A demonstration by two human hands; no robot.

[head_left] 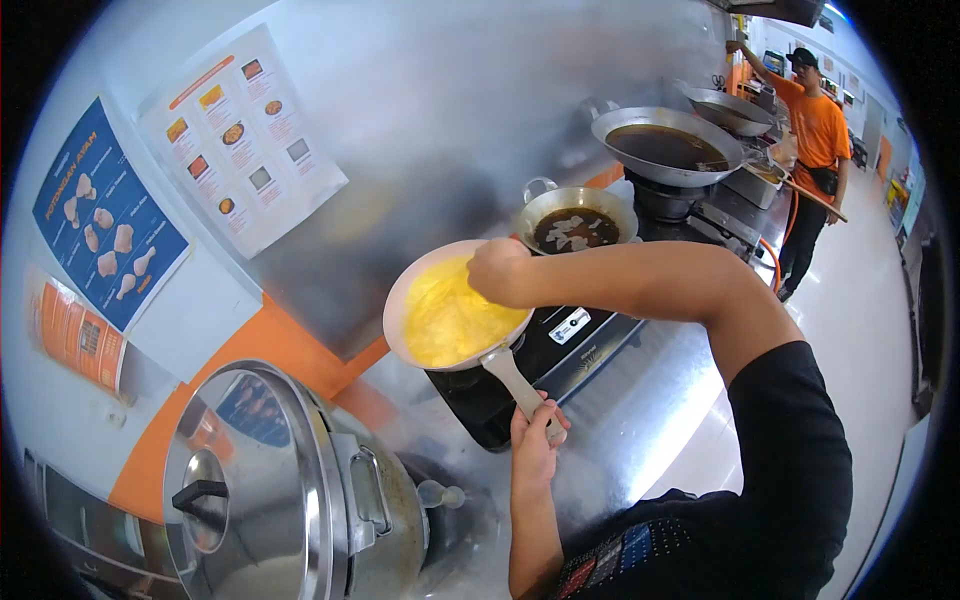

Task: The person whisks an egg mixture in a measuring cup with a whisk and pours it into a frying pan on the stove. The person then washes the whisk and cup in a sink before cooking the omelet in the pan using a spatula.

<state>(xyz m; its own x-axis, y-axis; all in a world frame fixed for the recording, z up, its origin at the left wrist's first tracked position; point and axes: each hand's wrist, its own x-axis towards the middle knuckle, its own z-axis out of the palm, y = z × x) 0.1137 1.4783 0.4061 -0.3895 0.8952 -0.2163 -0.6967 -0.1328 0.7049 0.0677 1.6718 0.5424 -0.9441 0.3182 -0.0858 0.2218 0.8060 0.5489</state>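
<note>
A pale frying pan (395,325) with a beige handle sits over a black portable stove (460,405). Yellow, egg-like liquid (445,320) fills much of it, streaked as if in motion. From below, my left hand (536,440) is wrapped round the pan's handle. Above the pan's right side, my right hand (500,272) is closed, with the arm reaching across from the right. Whatever those fingers grip is hidden. Just beyond my right hand stands a small wok (610,200) of dark oil with pale pieces in it.
A large lidded steel pot (250,480) stands at the lower left. Further along the counter are a big wok (725,150) of dark oil and another wok (735,112). A person in an orange shirt (815,125) stands at the far right. Posters (115,215) hang on the wall.
</note>
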